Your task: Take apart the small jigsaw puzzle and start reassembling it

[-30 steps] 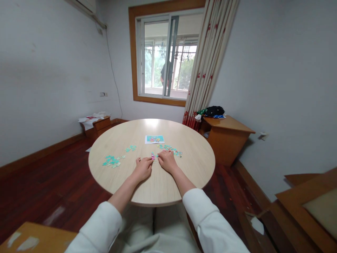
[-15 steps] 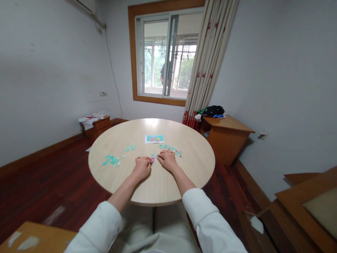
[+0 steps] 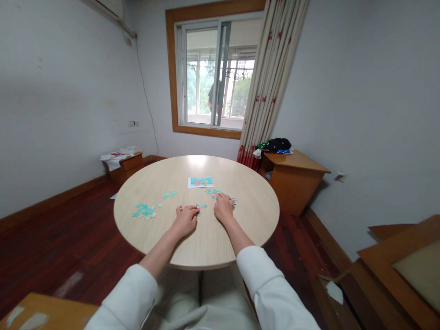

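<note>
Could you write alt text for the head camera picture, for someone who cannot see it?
A seated person's two hands rest on a round wooden table: the left hand beside a small pink and teal cluster of puzzle pieces, the right hand at the near edge of a scatter of loose pieces. More teal pieces lie to the left, a small picture card farther back.

On a round counter (image 3: 206, 238), the broad near strip of bare wood lies open on either side of the left hand (image 3: 184, 220) and right hand (image 3: 224, 210). Puzzle pieces block three spots: a teal scatter (image 3: 145, 211) at the left, a smaller cluster (image 3: 169, 194) beyond it, and a strip of pieces (image 3: 215, 192) just past the right hand. A reference picture (image 3: 200, 182) lies farther off; the far half and right edge are open.
</note>
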{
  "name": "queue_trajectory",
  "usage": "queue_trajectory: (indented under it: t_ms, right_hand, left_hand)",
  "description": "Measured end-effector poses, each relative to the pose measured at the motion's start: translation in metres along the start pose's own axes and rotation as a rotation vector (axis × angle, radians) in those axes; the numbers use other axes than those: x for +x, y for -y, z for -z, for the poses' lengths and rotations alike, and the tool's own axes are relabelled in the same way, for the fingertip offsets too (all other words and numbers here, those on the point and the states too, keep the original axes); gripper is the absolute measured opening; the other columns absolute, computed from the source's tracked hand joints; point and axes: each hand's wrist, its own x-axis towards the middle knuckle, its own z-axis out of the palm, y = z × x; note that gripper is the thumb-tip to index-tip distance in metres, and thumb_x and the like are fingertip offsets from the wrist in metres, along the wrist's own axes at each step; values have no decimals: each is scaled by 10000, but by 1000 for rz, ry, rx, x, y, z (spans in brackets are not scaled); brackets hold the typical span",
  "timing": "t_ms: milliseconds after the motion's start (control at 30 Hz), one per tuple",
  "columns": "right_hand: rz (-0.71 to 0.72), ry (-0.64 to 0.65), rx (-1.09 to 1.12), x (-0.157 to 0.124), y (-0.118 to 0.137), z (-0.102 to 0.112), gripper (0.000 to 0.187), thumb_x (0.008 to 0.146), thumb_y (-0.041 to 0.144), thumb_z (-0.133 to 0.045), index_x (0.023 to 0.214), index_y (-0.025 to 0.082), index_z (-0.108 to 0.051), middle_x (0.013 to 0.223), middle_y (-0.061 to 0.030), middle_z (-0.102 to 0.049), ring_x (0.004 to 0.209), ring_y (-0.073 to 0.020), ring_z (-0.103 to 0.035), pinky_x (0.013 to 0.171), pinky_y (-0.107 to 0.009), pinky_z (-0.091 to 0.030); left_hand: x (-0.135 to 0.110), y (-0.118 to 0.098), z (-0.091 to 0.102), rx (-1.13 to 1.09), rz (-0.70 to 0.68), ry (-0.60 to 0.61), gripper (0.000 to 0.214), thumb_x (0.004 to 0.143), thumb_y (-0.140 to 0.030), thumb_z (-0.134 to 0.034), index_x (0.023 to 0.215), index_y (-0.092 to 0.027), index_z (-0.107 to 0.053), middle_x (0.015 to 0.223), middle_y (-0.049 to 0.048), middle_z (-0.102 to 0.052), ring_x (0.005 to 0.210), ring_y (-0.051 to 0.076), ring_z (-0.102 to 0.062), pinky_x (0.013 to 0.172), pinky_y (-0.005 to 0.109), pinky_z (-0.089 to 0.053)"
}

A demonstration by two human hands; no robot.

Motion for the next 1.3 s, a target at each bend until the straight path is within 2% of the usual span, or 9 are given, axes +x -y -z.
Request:
queue_trajectory:
  t_ms: [67,167,267,367,633,867,1033,1200,1300]
  right_hand:
    - [-41,22,-38,1,-1,-2,417,842,117,-391,1203,200,-583,1355,-119,-491,1247,-255,-381,1012,-439,-191]
    - [-15,56,-58,0,0,-2,391,840,170,-430,1180,236,-611,1388,-108,-454,1277,-281,-343,1022,-475,-175]
    - [52,68,-5,-1,1,-1,323,841,183,-448,1057,260,-676,1331,-83,-512,1255,-263,-369,1028,-477,-172]
    - [96,51,47,-1,1,1,259,842,179,-470,940,239,-702,1245,-76,-571,1211,-234,-412,1025,-454,-186]
    - [49,52,92,1,-2,1,127,836,281,-582,849,225,-695,1115,-72,-626,1088,-238,-487,979,-449,-218]
    - [55,63,90,3,-5,-5,107,840,226,-566,889,213,-660,1086,-78,-622,1079,-233,-484,959,-423,-227]
    - [49,73,94,2,-3,-3,134,841,291,-576,898,195,-650,1074,-85,-617,1069,-237,-481,951,-415,-234]
    - [34,102,82,2,-2,-1,130,842,289,-573,880,180,-634,1058,-88,-605,1039,-237,-481,917,-397,-260]
    - [47,101,87,1,-2,0,123,840,289,-581,898,188,-619,1067,-89,-598,1037,-235,-476,902,-385,-269]
  left_hand:
    - [0,0,0,-17,1,-28,361,782,-118,-382,968,-217,-675,1150,95,-652,1130,230,-549,1036,545,-205]
    - [0,-1,1,-24,-4,-54,314,796,-130,-384,898,-210,-670,1082,91,-673,1068,219,-572,1015,520,-227]
    - [0,-1,2,-19,3,-67,288,793,-126,-392,867,-201,-660,1057,89,-675,1040,217,-576,998,502,-242]
    - [0,-1,3,-20,14,-69,277,790,-122,-391,843,-198,-653,1030,83,-681,1015,213,-580,994,491,-243]
    - [-1,-2,5,-77,6,-77,274,771,-124,-393,769,-200,-656,953,64,-714,939,205,-600,949,469,-269]
    - [0,-3,6,-107,4,-76,274,754,-123,-407,693,-201,-662,905,46,-729,920,202,-614,922,444,-294]
    - [0,-3,6,-168,-20,-54,264,734,-108,-418,663,-196,-656,889,38,-731,919,196,-618,928,434,-308]
    - [1,-1,10,-199,6,-262,248,735,-134,-420,697,-192,-659,835,41,-721,873,191,-622,924,398,-357]
    - [2,2,14,-222,49,-326,247,720,-138,-414,659,-191,-647,778,41,-713,819,190,-627,877,370,-404]
